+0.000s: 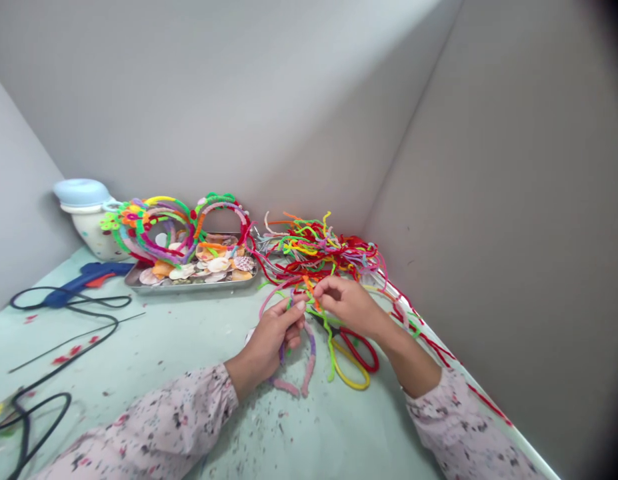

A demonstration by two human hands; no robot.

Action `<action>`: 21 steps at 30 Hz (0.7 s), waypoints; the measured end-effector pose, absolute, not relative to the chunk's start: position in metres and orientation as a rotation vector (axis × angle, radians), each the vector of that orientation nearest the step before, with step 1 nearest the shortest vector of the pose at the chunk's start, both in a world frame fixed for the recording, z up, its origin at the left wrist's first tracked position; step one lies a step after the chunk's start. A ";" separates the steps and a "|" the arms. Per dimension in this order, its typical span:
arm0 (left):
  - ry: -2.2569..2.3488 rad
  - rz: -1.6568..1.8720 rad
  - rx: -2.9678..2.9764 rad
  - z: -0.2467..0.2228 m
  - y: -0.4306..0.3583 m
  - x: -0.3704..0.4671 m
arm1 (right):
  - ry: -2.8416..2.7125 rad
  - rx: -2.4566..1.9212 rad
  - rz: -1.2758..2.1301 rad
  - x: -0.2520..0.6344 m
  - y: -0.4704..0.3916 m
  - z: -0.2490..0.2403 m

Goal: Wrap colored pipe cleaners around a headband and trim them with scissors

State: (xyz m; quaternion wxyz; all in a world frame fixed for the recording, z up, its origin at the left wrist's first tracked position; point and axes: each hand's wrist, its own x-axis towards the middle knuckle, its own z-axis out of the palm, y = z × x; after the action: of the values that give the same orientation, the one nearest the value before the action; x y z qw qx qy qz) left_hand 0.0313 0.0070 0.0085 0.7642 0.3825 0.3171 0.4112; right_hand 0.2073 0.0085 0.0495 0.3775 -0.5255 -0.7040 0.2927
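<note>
My left hand [273, 337] is closed, thumb against fingers, around a fuzzy pipe cleaner band [311, 360] in pink and purple. Its lower end hangs below my fingers in a loop. Close beside it, my right hand [351, 307] pinches at an orange pipe cleaner [309, 285], its fingertips partly hiding the strand. A bright green pipe cleaner [331, 350] dangles under the right hand. Beneath that hand lie scissors [353, 363] with one red and one yellow handle loop; their blades are mostly covered.
Behind my hands is a tangled heap of colourful pipe cleaners [319, 250]. A metal tray [213, 288] holds seashells [219, 265], with decorated hoops [163, 227] on it. At left are a blue glue gun [79, 283], a black cord [96, 343] and a lidded white cup [96, 230]. Grey walls [499, 200] enclose the table.
</note>
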 end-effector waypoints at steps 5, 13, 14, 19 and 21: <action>0.702 0.933 0.833 0.008 0.010 0.032 | -1.780 -1.280 0.916 0.190 0.003 0.045; 0.712 0.938 0.822 0.006 0.013 0.030 | -1.685 -1.223 1.199 0.193 0.004 0.040; 0.716 0.920 0.811 0.005 0.013 0.030 | -1.693 -1.223 1.209 0.193 0.003 0.040; 0.724 0.879 0.802 0.006 0.012 0.031 | -1.710 -1.194 1.279 0.192 0.001 0.042; 0.702 0.865 0.804 0.006 0.012 0.031 | -1.716 -1.177 1.310 0.191 0.000 0.043</action>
State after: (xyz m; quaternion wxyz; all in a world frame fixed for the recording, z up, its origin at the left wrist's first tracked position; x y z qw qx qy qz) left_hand 0.0307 0.0123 0.0060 0.7731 0.3712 0.3241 0.3994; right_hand 0.1908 -0.0001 0.0433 0.3346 -0.4510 -0.6577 0.5021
